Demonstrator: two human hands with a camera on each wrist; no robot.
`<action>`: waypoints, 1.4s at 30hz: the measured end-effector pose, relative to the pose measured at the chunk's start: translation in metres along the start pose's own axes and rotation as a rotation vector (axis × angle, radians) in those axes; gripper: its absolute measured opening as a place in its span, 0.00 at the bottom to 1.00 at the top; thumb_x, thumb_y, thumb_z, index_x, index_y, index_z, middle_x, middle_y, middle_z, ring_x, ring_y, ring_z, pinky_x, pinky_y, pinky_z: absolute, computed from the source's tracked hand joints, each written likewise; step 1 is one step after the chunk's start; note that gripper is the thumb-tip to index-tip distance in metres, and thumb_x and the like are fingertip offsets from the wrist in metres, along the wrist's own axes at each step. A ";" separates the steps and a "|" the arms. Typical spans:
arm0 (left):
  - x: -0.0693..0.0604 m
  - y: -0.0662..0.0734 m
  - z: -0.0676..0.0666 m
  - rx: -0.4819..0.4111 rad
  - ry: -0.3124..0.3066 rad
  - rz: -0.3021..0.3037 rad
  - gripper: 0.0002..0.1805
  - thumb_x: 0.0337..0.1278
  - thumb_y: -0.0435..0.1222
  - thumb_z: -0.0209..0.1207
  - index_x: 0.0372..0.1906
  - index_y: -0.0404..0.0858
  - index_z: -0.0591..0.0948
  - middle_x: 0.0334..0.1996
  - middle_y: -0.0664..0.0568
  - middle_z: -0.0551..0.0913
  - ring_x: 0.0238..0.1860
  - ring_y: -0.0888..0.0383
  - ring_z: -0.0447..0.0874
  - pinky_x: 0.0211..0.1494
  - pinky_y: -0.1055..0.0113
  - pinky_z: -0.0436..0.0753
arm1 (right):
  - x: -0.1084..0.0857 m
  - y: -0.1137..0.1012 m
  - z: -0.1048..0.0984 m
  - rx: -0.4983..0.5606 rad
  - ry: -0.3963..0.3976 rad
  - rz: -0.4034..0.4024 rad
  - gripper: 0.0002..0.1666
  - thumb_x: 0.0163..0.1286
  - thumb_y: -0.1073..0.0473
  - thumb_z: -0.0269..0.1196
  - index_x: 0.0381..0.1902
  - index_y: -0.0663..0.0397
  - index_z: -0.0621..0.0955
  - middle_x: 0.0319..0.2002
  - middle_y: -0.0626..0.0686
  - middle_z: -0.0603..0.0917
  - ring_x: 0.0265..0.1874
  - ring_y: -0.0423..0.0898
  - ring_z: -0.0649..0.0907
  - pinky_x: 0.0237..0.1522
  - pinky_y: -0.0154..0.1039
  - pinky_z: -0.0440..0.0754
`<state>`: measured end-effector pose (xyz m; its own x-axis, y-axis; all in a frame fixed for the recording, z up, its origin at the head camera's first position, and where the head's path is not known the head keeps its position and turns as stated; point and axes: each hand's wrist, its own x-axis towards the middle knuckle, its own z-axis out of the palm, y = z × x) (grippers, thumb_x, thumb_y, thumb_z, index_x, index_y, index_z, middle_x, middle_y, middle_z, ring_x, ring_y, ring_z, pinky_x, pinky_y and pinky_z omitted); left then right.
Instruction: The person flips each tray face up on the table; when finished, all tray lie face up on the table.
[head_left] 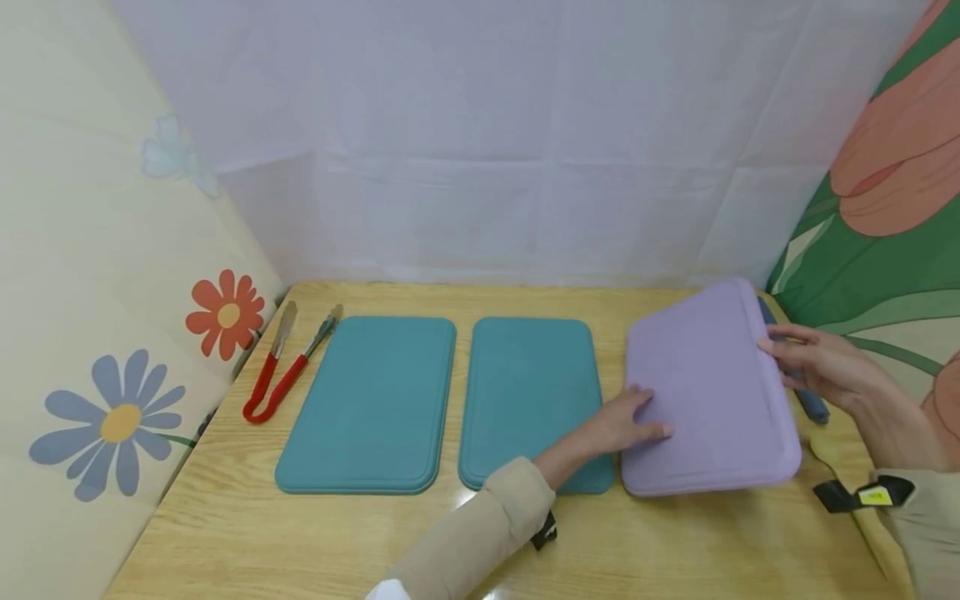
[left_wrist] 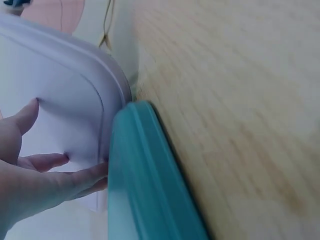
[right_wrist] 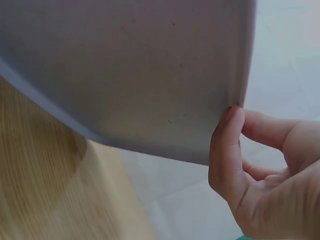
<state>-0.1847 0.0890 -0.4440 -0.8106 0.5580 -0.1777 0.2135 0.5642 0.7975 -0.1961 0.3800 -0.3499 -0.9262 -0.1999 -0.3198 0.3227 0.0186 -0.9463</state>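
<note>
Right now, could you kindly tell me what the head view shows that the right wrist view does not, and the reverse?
Only the head view shows the red-handled tongs and the left grip touching the purple lid. Only the right wrist view shows the lid's underside. Both share the lid, the right grip pinching its edge, and the wooden table.

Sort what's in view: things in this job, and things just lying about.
In the job:
purple tray
left hand, touching its face
right hand, pinching its edge

Seemingly lying about:
left teal tray
middle teal tray
red-handled tongs
dark blue item, partly hidden
pale utensil
</note>
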 end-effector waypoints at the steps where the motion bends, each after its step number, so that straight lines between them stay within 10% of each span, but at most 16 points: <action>1: -0.002 0.001 0.001 0.005 -0.001 0.007 0.39 0.63 0.52 0.59 0.72 0.37 0.63 0.74 0.43 0.56 0.74 0.52 0.51 0.73 0.66 0.55 | 0.000 0.000 0.001 0.006 0.003 -0.004 0.12 0.74 0.64 0.54 0.43 0.38 0.78 0.33 0.45 0.85 0.31 0.40 0.84 0.36 0.37 0.81; 42: -0.043 0.067 -0.020 -0.029 -0.056 0.228 0.42 0.65 0.51 0.56 0.76 0.40 0.52 0.74 0.51 0.55 0.70 0.60 0.57 0.67 0.69 0.64 | 0.012 -0.031 0.046 0.011 -0.036 -0.087 0.08 0.73 0.64 0.55 0.48 0.50 0.71 0.38 0.46 0.81 0.37 0.42 0.84 0.38 0.38 0.84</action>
<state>-0.1465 0.0907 -0.3712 -0.7117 0.7021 -0.0222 0.3712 0.4028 0.8367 -0.2080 0.3322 -0.3225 -0.9431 -0.2356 -0.2347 0.2440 -0.0109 -0.9697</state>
